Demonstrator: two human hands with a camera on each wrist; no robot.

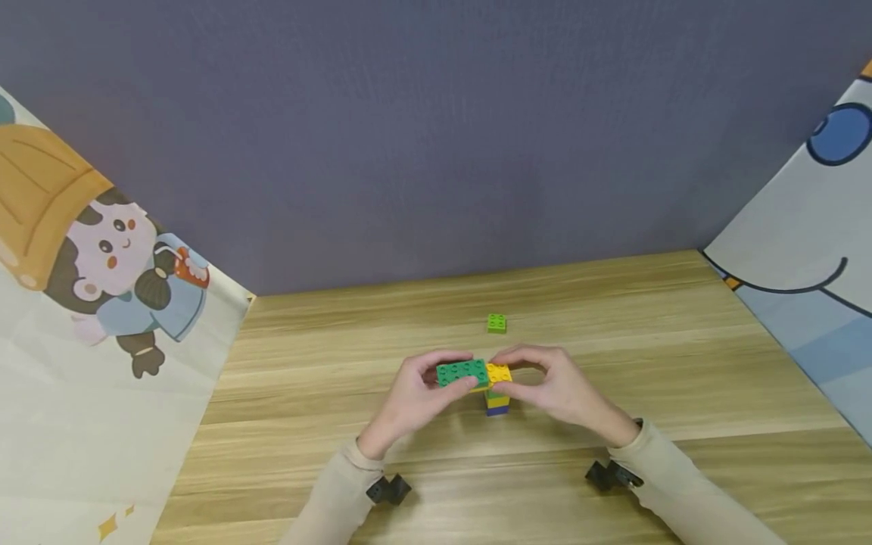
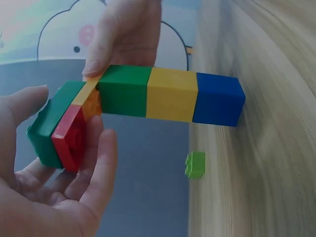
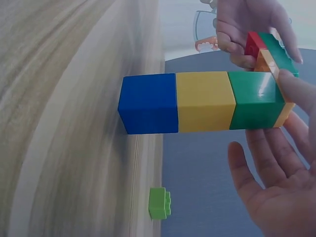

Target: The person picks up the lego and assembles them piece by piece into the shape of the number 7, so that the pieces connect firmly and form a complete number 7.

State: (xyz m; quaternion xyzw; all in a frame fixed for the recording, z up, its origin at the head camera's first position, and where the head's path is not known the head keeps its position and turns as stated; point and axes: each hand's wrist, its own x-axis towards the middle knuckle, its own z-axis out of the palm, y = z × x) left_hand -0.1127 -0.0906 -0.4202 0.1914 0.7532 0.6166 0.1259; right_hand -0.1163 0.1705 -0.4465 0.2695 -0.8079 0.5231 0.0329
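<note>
A tower of toy building bricks stands on the wooden table: a blue brick (image 2: 218, 98) at the bottom, a yellow brick (image 2: 173, 94) above it, then a green brick (image 3: 254, 98). On top lies a thin yellow-orange plate (image 1: 500, 373) that juts out to the left. That overhang carries a long dark green brick (image 1: 462, 371) on its upper side and a red brick (image 2: 70, 140) underneath. My left hand (image 1: 424, 390) grips the long green brick between thumb and fingers. With thumb and fingers, my right hand (image 1: 560, 384) pinches the plate's right end over the tower.
Behind the tower, a small light green brick (image 1: 496, 324) sits alone on the table (image 1: 327, 333). A dark grey panel (image 1: 436, 151) rises along the table's back edge. Printed cartoon sheets flank the left (image 1: 82, 424) and right sides.
</note>
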